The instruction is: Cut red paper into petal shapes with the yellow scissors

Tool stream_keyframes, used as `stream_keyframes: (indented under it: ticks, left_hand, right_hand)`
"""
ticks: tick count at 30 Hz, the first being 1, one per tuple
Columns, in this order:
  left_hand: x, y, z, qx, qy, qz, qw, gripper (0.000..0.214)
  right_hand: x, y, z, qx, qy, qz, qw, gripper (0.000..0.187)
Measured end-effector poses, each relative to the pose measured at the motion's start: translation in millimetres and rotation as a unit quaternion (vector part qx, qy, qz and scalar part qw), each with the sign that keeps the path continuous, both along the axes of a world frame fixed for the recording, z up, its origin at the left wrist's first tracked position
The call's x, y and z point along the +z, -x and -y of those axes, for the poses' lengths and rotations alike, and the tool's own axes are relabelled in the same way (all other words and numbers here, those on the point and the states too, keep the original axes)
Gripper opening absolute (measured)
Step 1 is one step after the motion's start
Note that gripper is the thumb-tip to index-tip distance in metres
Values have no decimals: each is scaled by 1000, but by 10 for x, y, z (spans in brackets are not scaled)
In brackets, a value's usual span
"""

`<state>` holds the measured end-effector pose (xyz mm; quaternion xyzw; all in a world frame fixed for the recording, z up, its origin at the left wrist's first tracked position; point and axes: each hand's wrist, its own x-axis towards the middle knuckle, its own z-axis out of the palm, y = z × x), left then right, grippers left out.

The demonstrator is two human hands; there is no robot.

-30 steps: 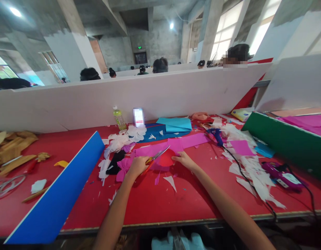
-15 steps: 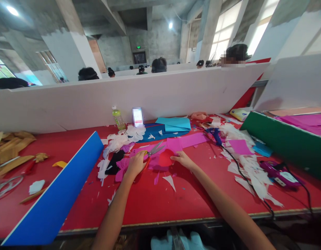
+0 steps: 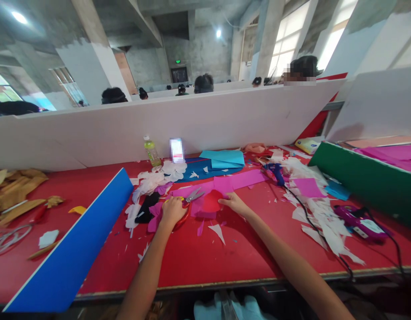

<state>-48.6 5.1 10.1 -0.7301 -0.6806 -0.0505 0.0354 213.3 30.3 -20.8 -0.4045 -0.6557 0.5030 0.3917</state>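
My left hand [image 3: 172,210] is closed round the red handles of a pair of scissors [image 3: 191,196], whose grey blades lie low over pink paper [image 3: 225,182] on the red table [image 3: 192,253]. My right hand [image 3: 234,204] rests with its fingers pressed on the edge of a round red paper piece [image 3: 212,202] that lies on a pink scrap. The scissor blades point toward that red piece from its left.
A blue board [image 3: 75,249] leans at the left, a green board [image 3: 368,182] at the right. White paper scraps [image 3: 321,218], a purple glue gun [image 3: 358,221], a blue glue gun [image 3: 276,171], a bottle [image 3: 152,151] and a phone [image 3: 177,150] sit around. People sit behind the white partition [image 3: 158,129].
My left hand has drawn the scissors back to the left and lowered them toward the table, away from the red piece. My right hand has stayed on the red paper.
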Motion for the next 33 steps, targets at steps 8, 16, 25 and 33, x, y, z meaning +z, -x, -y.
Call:
stream_keyframes:
  ticks: [8,16,25,33]
  left_hand:
    - [13,-7,25,-15,-7,-11,1000,42]
    - [19,-24,29,-17,-8,-11,1000,43]
    - [10,-15,11,-18,-3,-24,1000,45]
    - [18,-16,23,-10,12,-17,1000,46]
  right_hand:
    - [31,25,28,8,10,19,1000,32]
    - [20,47,27,25,10,5,1000,33]
    - [-13,71,29,44,18,-18,999,32]
    - [-74,107,37,63,31,-6,998,29]
